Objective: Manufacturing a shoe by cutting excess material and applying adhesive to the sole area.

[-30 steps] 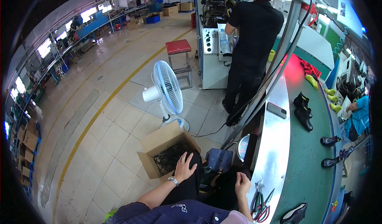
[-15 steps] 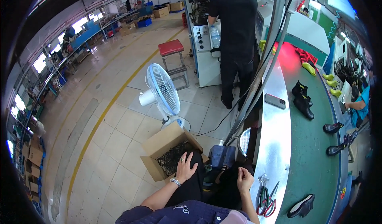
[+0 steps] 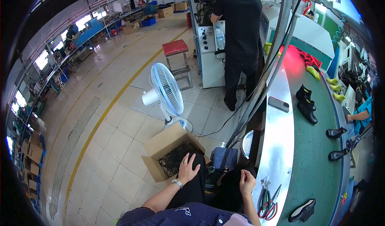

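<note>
My left hand (image 3: 187, 170) lies on my dark-trousered left knee with its fingers spread, holding nothing. Beside that knee stands an open cardboard box (image 3: 154, 145) with a tangle of thin black strands (image 3: 173, 160) in it. Over my right thigh, next to the metal ledge, my right hand (image 3: 247, 182) is closed, thumb and fingertips together; whatever they may hold cannot be made out. Nearest to it on the ledge (image 3: 276, 145) lie green-handled pliers (image 3: 263, 198) and red-handled scissors (image 3: 274, 204).
A dark phone (image 3: 278, 104) lies farther along the ledge. Several black shoes (image 3: 306, 109) stand on the green belt (image 3: 313, 162). Ahead are a white-blue fan (image 3: 166, 91), a red stool (image 3: 175, 47) and a person in black (image 3: 242, 33). Another person's blue sleeve (image 3: 365, 107) shows at right.
The view has shifted slightly, so the surroundings sit a little lower and farther right. Both my hands keep their place and pose.
</note>
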The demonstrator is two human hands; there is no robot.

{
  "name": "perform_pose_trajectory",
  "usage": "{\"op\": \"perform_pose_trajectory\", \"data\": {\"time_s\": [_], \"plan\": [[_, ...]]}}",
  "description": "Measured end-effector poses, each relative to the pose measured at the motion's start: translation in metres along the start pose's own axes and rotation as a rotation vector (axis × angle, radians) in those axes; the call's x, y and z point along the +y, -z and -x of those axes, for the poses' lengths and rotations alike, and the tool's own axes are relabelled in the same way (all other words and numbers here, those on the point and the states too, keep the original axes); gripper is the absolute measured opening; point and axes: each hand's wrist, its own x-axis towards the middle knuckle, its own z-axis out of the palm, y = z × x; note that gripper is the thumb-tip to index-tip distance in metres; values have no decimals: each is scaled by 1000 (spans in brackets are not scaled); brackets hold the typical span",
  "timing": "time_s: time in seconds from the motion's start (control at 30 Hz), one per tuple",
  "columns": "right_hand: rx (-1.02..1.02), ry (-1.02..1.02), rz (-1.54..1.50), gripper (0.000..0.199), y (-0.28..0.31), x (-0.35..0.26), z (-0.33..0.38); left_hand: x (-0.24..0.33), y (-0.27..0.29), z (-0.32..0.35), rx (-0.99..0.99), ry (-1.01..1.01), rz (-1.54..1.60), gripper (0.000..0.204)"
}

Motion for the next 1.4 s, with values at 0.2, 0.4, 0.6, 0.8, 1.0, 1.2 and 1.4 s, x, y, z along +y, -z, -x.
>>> {"op": "perform_pose_trajectory", "data": {"time_s": [0.2,0.4,0.6,0.8,1.0,1.2,1.4], "plan": [[-5,-13,10,14,1,-1,0,1,1,1,12,6,26,63],[17,25,18,13,-2,7,1,1,0,1,10,9,26,64],[-58,-68,26,15,5,-7,-1,0,1,2,-4,21,17,64],[-18,-25,19,14,0,2,1,1,1,1,-10,19,12,64],[-15,-10,14,13,1,0,0,1,1,1,-5,15,2,63],[4,0,1,13,0,3,0,4,2,0,-2,15,6,63],[15,10,6,12,0,3,0,3,1,0,-4,15,17,64]]}}
